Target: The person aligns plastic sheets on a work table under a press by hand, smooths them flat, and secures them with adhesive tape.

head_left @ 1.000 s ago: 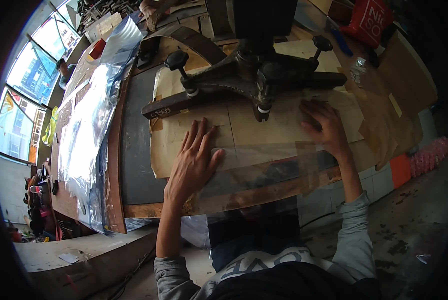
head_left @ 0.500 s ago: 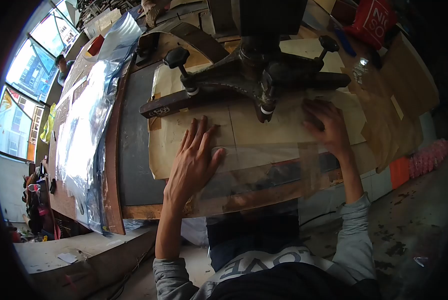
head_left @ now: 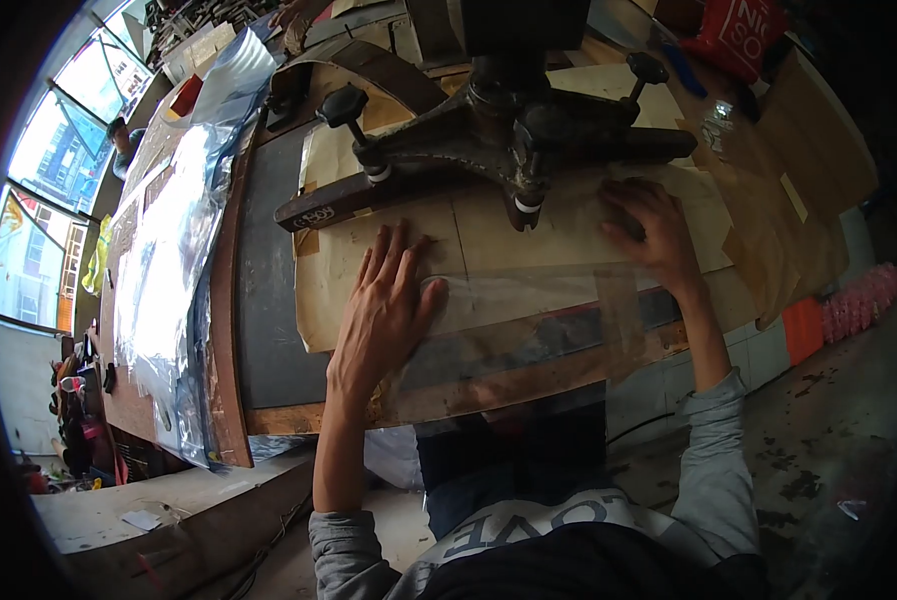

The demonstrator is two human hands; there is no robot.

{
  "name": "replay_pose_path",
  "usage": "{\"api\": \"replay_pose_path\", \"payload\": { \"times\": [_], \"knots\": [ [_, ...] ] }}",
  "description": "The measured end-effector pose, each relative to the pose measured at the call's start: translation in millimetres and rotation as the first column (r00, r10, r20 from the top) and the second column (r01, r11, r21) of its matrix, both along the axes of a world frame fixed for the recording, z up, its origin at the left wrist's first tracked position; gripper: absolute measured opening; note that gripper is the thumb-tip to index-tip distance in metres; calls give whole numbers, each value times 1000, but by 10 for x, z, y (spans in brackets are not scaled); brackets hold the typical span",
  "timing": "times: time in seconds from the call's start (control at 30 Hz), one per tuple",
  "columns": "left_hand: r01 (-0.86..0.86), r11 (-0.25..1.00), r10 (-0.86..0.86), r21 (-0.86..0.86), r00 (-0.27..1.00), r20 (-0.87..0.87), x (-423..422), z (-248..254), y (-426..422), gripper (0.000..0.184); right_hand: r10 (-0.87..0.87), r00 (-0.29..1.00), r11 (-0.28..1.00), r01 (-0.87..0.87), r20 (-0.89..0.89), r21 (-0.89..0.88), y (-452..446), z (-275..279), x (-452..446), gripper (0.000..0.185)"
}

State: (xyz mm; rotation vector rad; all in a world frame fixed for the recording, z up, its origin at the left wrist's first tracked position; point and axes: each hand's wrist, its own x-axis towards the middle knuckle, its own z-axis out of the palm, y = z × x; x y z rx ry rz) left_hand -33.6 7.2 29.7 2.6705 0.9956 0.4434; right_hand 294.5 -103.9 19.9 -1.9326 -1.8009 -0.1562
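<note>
My left hand [head_left: 381, 305] lies flat with its fingers spread on a cream-coloured board [head_left: 519, 245], by the left edge of a clear plastic sheet [head_left: 509, 325]. This sheet hangs over the table's front edge. Farther right, my right hand [head_left: 659, 235] rests on the board with loosely bent fingers, its fingertips close to the machine's bar. I see nothing gripped in either hand. A dark metal machine head [head_left: 494, 125] spans the board, carrying a black knob [head_left: 343, 105] on the left and another knob [head_left: 649, 68] on the right.
Shiny plastic sheets [head_left: 174, 235] cover a side table at left. Brown paper [head_left: 799, 180] and a red bag [head_left: 741, 35] are at right. A person [head_left: 122, 145] is by the windows. Pink wrapped items [head_left: 862, 302] sit low on the right.
The view has shifted slightly, so the machine head appears a little farther left and higher. Both hands stay in nearly the same places on the board.
</note>
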Motion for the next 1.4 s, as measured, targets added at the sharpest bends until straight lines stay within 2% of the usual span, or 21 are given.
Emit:
{"api": "replay_pose_path", "payload": {
  "times": [0.67,1.4],
  "knots": [
    [-23,998,22,67,1000,22,20,-85,45,49,-4,999,1000,3,52,18,41,-89,49,41],
    [-48,999,47,-23,997,-55,60,17,40,51,-32,999,999,33,43,-16,64,-38,28,39]
  ]
}}
